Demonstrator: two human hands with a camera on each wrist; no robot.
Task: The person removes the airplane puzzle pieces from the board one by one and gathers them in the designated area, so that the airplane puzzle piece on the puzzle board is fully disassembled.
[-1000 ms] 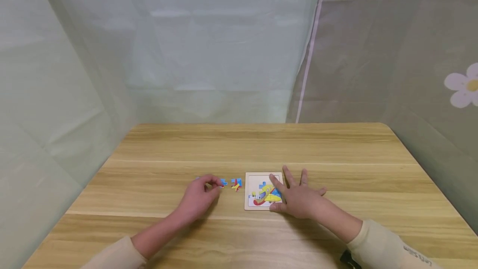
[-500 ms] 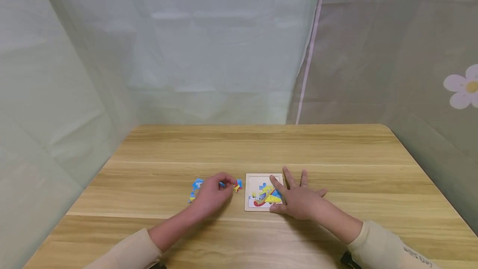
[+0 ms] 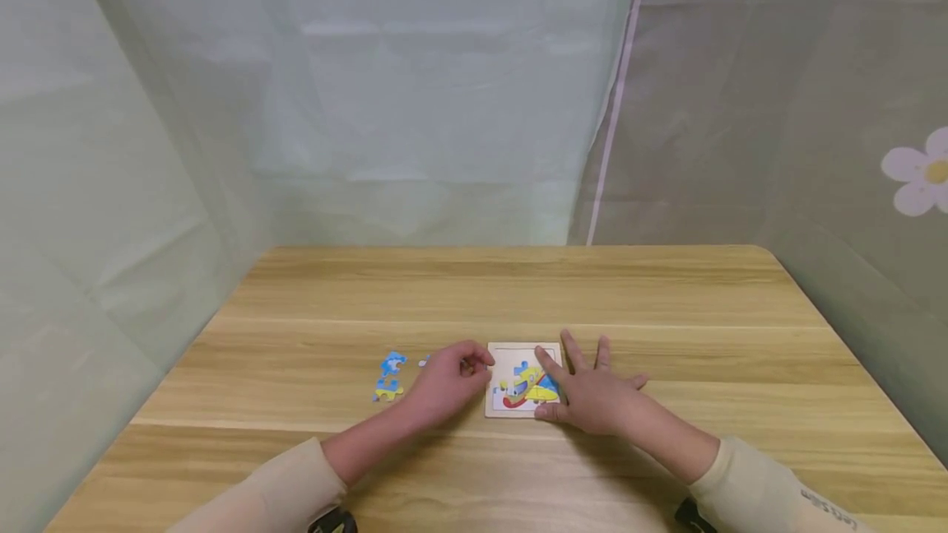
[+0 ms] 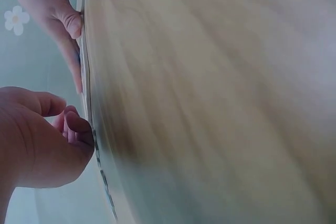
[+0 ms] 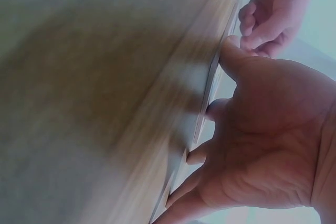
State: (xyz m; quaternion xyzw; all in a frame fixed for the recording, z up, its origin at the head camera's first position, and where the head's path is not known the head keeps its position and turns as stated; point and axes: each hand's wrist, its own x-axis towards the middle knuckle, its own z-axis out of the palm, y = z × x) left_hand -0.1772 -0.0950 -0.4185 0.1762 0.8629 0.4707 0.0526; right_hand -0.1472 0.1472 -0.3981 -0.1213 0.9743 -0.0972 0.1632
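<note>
A small wooden puzzle tray (image 3: 488, 403) lies on the table, partly filled with a yellow, red and blue airplane picture. My right hand (image 3: 597, 396) rests over its right side, fingers spread, with index fingertip and thumb on the tray. My left hand (image 3: 448, 374) bends its fingers and thumb at the tray's left edge; I cannot tell whether a piece is between them. Both wrist views show the curled left hand (image 4: 44, 137) and the flat right hand (image 5: 268, 135) low over the tabletop. The puzzle piece with the red star-like shape is hidden now.
Left of my left hand lie a blue-and-white puzzle piece (image 3: 392, 363) and a yellow-and-blue piece (image 3: 388, 390). Another piece (image 3: 425, 360) shows partly behind the hand. The wood-grain table (image 3: 474, 286) is backed by hanging cloth (image 3: 444, 105).
My left hand has moved right, from the loose pieces to the tray's left edge, uncovering pieces at the left and covering the red-and-yellow one. My right hand has stayed put.
</note>
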